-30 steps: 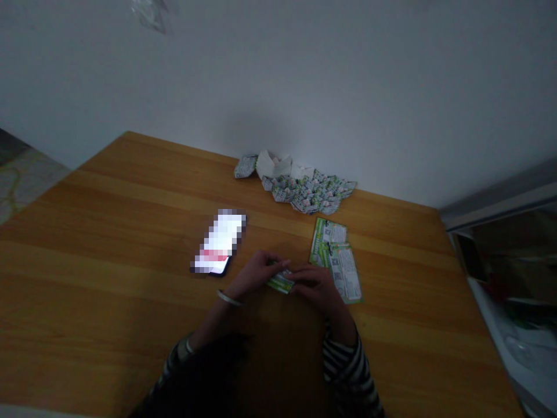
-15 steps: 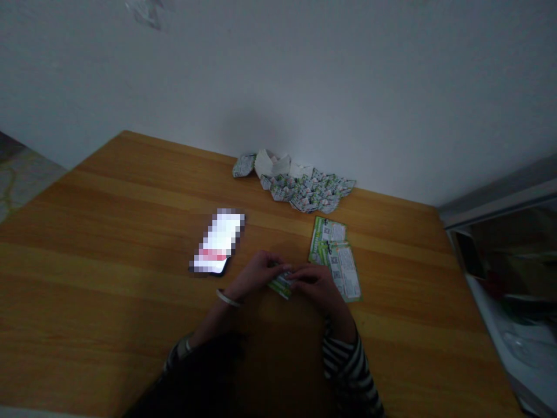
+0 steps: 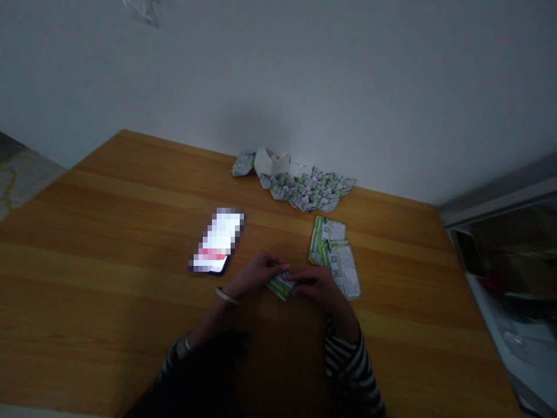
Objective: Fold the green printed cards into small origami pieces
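Note:
Between my hands is a small green-and-white printed paper [image 3: 278, 285], low over the table. My left hand [image 3: 256, 273] pinches its upper left side, thumb on top. From the right, the fingertips of my right hand [image 3: 319, 284] close on its opposite edge. Just beyond my right hand lie flat green-and-white leaflets [image 3: 342, 264], overlapping, with printed codes on them. Farther back by the wall sits a cluster of folded paper pieces [image 3: 307, 187], joined in rows with the same print.
A phone [image 3: 220, 238] with a lit, blurred screen lies left of my hands on the wooden table [image 3: 108, 232]. A pale wall [image 3: 278, 69] rises behind the table. On the right stands a shelf [image 3: 517, 290] holding dark items.
My right hand has shifted slightly right, and a little more of the paper shows between my hands. The phone, leaflets and folded cluster stay where they were.

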`<control>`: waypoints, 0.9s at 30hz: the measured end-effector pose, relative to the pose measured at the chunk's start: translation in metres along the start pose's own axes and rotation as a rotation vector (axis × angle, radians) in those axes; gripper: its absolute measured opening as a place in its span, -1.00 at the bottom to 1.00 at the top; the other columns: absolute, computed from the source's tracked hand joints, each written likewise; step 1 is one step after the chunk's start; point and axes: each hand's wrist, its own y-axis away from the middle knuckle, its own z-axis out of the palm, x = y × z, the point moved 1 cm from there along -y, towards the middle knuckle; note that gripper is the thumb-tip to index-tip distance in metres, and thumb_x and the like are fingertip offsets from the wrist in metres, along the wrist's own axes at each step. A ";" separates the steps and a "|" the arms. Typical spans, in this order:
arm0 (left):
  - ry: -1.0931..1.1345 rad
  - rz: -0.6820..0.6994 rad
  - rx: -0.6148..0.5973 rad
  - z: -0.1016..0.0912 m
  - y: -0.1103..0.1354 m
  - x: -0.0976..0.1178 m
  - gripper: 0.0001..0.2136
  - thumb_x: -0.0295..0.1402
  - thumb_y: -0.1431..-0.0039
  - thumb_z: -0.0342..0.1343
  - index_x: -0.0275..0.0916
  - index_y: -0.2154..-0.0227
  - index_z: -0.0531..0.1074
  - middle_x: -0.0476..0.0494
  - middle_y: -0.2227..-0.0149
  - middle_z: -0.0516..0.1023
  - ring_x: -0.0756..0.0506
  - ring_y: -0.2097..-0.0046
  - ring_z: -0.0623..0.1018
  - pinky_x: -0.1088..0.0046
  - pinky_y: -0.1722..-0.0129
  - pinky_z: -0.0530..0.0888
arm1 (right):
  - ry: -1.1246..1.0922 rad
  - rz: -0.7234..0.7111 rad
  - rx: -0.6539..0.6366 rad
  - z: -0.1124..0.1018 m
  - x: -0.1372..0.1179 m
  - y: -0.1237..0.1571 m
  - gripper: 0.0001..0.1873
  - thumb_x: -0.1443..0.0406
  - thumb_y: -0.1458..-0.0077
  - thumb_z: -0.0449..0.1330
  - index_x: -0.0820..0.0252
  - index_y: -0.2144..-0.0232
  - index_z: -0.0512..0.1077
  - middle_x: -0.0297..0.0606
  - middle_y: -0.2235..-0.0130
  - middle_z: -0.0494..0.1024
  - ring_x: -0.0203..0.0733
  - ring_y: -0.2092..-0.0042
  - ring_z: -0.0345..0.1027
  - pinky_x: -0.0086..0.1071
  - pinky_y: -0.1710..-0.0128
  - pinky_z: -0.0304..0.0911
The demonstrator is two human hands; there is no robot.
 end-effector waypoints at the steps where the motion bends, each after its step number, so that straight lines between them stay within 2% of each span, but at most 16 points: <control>1: -0.010 0.004 -0.001 0.000 0.000 0.000 -0.65 -0.11 -0.06 0.18 -0.36 0.49 0.58 -0.06 0.57 0.50 0.02 0.52 0.35 0.53 0.50 0.26 | 0.008 -0.004 -0.009 -0.001 0.000 0.000 -0.71 0.28 0.04 0.38 0.04 0.18 0.61 -0.27 0.30 0.68 -0.15 0.33 0.55 -0.35 0.31 0.41; 8: -0.012 -0.016 0.012 0.001 0.000 -0.001 -0.65 -0.10 -0.04 0.19 -0.35 0.50 0.57 -0.07 0.57 0.50 0.00 0.51 0.36 0.54 0.51 0.27 | 0.031 -0.013 0.002 0.000 -0.001 0.000 -0.78 0.26 -0.03 0.33 0.01 0.20 0.61 -0.29 0.29 0.69 -0.13 0.31 0.57 -0.33 0.28 0.43; 15: 0.010 -0.008 0.066 -0.001 -0.002 -0.002 -0.63 -0.08 -0.07 0.16 -0.36 0.50 0.54 -0.04 0.56 0.47 0.01 0.50 0.35 0.53 0.49 0.27 | 0.060 0.029 0.185 0.008 -0.002 -0.006 -0.91 0.26 -0.04 0.33 0.08 0.37 0.64 -0.27 0.37 0.68 -0.13 0.37 0.55 -0.34 0.34 0.39; 19: -0.029 0.035 0.055 0.000 0.000 0.004 -0.55 -0.01 -0.17 0.04 -0.35 0.52 0.52 -0.01 0.59 0.44 0.02 0.51 0.34 0.53 0.51 0.24 | 0.049 0.069 0.276 0.010 -0.004 -0.008 -0.92 0.28 -0.06 0.30 0.11 0.41 0.62 -0.29 0.41 0.66 -0.18 0.39 0.51 -0.37 0.36 0.35; 21: -0.020 0.057 0.026 0.002 0.001 0.007 -0.59 -0.04 -0.17 0.06 -0.34 0.42 0.57 -0.06 0.49 0.54 -0.02 0.44 0.44 0.52 0.44 0.32 | 0.064 0.079 0.308 0.010 -0.005 -0.009 -0.91 0.28 -0.07 0.28 0.11 0.42 0.61 -0.29 0.41 0.65 -0.18 0.39 0.50 -0.38 0.35 0.35; 24: -0.028 0.066 0.011 0.003 0.003 0.011 -0.69 -0.14 -0.07 0.20 -0.30 0.27 0.60 -0.13 0.31 0.64 -0.09 0.30 0.54 0.47 0.29 0.41 | 0.105 0.083 0.323 0.010 -0.006 -0.009 -0.90 0.29 -0.08 0.27 0.10 0.42 0.60 -0.30 0.42 0.64 -0.18 0.39 0.48 -0.36 0.35 0.32; 27: -0.026 0.054 0.011 0.003 0.003 0.009 -0.71 -0.20 -0.05 0.24 -0.30 0.25 0.61 -0.15 0.29 0.66 -0.11 0.28 0.56 0.46 0.27 0.43 | 0.110 0.069 0.314 0.010 -0.005 -0.008 -0.90 0.30 -0.09 0.25 0.09 0.41 0.59 -0.30 0.40 0.64 -0.17 0.36 0.49 -0.35 0.32 0.32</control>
